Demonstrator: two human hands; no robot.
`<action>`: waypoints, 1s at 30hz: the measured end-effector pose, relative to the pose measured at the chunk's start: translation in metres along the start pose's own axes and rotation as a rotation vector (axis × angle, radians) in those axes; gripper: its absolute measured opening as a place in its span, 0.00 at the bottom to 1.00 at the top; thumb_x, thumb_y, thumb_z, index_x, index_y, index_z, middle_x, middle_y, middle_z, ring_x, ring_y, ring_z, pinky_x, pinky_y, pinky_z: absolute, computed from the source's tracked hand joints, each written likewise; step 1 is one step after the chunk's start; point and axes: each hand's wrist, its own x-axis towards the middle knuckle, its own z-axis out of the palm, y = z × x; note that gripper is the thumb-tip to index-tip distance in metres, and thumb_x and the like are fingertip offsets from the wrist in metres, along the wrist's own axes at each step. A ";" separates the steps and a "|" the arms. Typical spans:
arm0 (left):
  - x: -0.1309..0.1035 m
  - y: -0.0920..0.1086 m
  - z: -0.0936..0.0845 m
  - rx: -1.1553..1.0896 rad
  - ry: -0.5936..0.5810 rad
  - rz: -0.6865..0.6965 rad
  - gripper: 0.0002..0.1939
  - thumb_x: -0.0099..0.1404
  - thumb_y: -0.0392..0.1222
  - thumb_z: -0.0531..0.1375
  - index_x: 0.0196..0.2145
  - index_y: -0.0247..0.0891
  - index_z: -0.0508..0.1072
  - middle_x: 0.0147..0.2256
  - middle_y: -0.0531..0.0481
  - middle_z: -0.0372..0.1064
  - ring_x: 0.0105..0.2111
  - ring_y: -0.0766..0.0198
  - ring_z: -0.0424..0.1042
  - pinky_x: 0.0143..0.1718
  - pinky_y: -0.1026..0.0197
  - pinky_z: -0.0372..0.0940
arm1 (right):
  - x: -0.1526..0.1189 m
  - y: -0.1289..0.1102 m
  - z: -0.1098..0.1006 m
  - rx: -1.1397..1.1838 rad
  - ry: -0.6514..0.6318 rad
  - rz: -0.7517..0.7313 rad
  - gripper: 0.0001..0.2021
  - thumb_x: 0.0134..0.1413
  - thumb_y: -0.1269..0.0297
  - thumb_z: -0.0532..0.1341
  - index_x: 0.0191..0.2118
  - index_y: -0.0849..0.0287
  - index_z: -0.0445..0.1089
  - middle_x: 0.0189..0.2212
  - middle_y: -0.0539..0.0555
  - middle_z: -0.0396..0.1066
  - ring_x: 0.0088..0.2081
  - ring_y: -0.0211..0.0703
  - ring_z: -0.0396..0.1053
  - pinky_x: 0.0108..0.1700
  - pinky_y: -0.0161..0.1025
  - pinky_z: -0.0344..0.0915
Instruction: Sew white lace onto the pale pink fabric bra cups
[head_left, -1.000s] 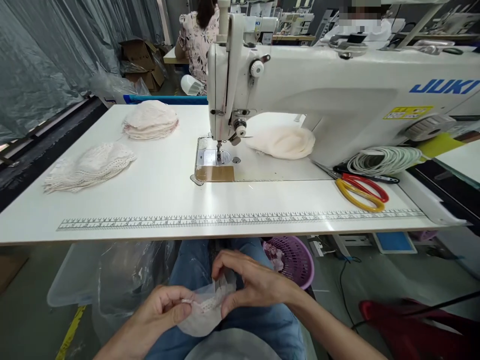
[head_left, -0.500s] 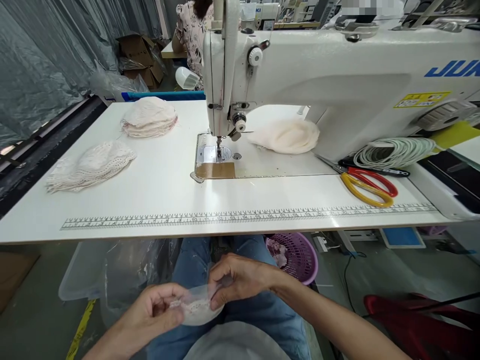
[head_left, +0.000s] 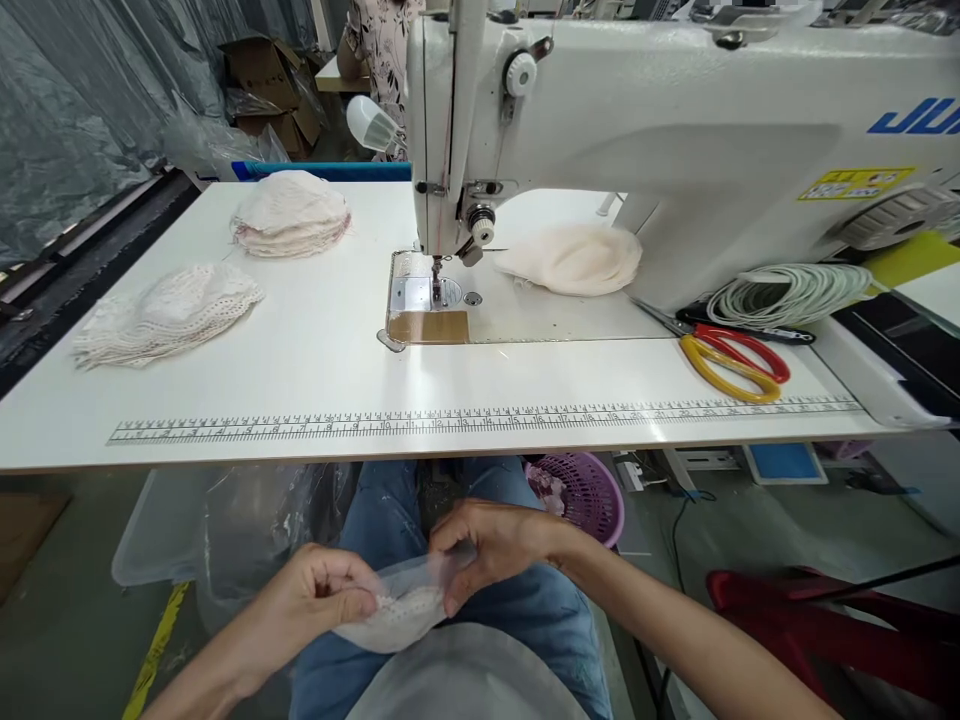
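Observation:
Over my lap, a small white piece of fabric (head_left: 409, 608) with a lacy patch and a sheer upper layer is stretched between both hands. My left hand (head_left: 330, 595) pinches its left end between thumb and fingers. The right end is gripped by my right hand (head_left: 480, 555), thumb in front and fingers behind. Above them, on the table, stands a white sewing machine (head_left: 637, 110). Its presser foot (head_left: 436, 285) is over the needle plate, with no fabric under it. A cream fabric stack (head_left: 577, 262) lies beneath the machine arm.
Two stacks of white fabric pieces, a rounded one (head_left: 291, 215) and a lacy one (head_left: 176, 312), lie on the table's left. Scissors (head_left: 739, 365) and coiled cord (head_left: 787, 295) rest at right. Below the table are a purple basket (head_left: 611, 510) and a clear bin (head_left: 161, 530). A person (head_left: 386, 60) is behind.
My hands have drawn slightly apart, and the fabric between them is more spread, its sheer layer showing more. The view has tilted down a little.

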 end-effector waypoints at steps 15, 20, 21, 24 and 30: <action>0.004 0.002 0.011 0.160 -0.054 -0.025 0.09 0.49 0.42 0.63 0.22 0.33 0.79 0.17 0.58 0.47 0.21 0.71 0.45 0.22 0.67 0.42 | -0.001 -0.004 0.000 0.085 -0.089 -0.001 0.08 0.51 0.69 0.62 0.35 0.69 0.74 0.29 0.52 0.72 0.32 0.38 0.69 0.35 0.29 0.64; 0.004 -0.003 0.006 0.064 -0.095 -0.032 0.11 0.48 0.45 0.65 0.24 0.33 0.80 0.17 0.56 0.54 0.21 0.70 0.49 0.22 0.67 0.46 | 0.001 -0.005 0.004 0.093 -0.105 -0.008 0.09 0.48 0.67 0.65 0.35 0.67 0.74 0.28 0.50 0.71 0.30 0.35 0.68 0.32 0.26 0.62; 0.003 -0.004 0.005 0.057 -0.093 -0.035 0.11 0.48 0.45 0.65 0.24 0.33 0.80 0.18 0.56 0.55 0.21 0.70 0.50 0.23 0.67 0.46 | 0.002 -0.005 0.005 0.079 -0.095 -0.016 0.09 0.47 0.66 0.66 0.34 0.67 0.74 0.27 0.49 0.71 0.28 0.34 0.68 0.30 0.25 0.62; 0.002 -0.008 0.002 0.069 -0.085 -0.016 0.12 0.49 0.46 0.65 0.23 0.32 0.79 0.18 0.57 0.51 0.21 0.70 0.48 0.22 0.67 0.44 | 0.004 -0.006 0.008 0.080 -0.072 -0.030 0.09 0.47 0.64 0.66 0.33 0.67 0.74 0.26 0.49 0.71 0.27 0.33 0.68 0.30 0.25 0.62; 0.009 -0.004 0.009 0.116 -0.141 0.017 0.11 0.50 0.45 0.66 0.22 0.34 0.73 0.19 0.58 0.50 0.22 0.70 0.47 0.23 0.66 0.43 | 0.012 -0.011 0.009 0.049 -0.043 0.016 0.08 0.48 0.65 0.65 0.33 0.66 0.74 0.24 0.48 0.70 0.27 0.33 0.68 0.28 0.25 0.60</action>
